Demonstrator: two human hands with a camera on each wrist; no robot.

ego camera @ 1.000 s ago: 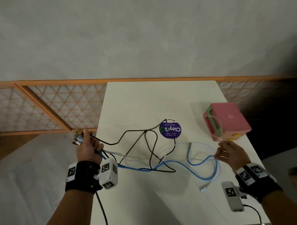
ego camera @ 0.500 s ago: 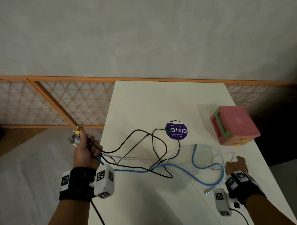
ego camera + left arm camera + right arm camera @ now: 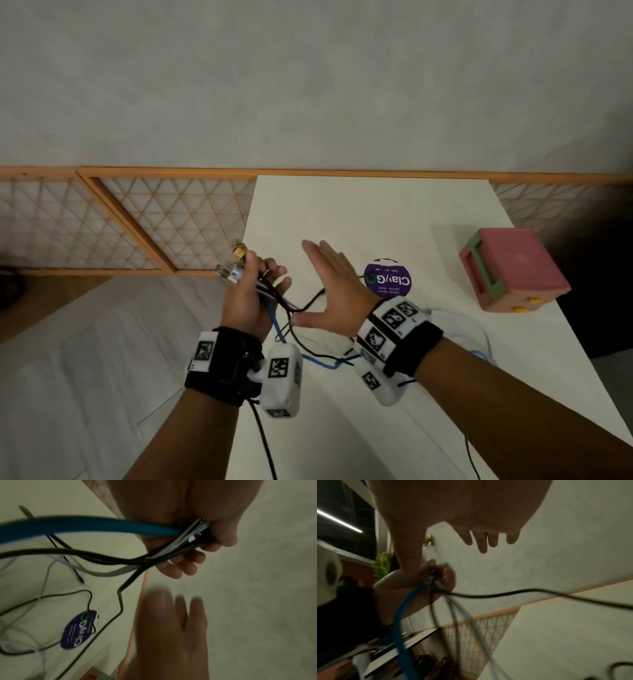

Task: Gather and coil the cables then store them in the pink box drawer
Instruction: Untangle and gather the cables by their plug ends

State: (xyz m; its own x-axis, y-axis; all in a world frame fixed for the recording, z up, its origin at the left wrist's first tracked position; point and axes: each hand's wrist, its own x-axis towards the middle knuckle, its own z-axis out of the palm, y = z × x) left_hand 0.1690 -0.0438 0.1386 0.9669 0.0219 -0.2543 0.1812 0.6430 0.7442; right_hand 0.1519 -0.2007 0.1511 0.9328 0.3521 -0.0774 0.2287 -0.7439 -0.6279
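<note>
My left hand [image 3: 251,291] grips a bundle of cable ends [image 3: 236,265] at the table's left edge: blue [image 3: 96,526], black [image 3: 68,553] and white cables [image 3: 106,573] run from its fist. These cables trail down onto the white table [image 3: 376,212]. My right hand [image 3: 334,287] hovers just right of the left hand, fingers straight and spread, holding nothing; its thumb lies close to the black cable [image 3: 308,303]. In the right wrist view the right fingers [image 3: 483,543] are extended above the left fist [image 3: 435,577]. The pink box [image 3: 513,274] with a green handle stands at the table's right edge.
A round purple sticker [image 3: 388,281] lies on the table between the hands and the box. A wooden lattice screen [image 3: 120,222] runs behind and to the left of the table. White cable loops [image 3: 462,325] lie near my right wrist. Floor lies left of the table.
My right hand has left the table near the box and swung left, up beside the left hand, fingers spread. The left hand has lifted the cable ends higher and toward the table.
</note>
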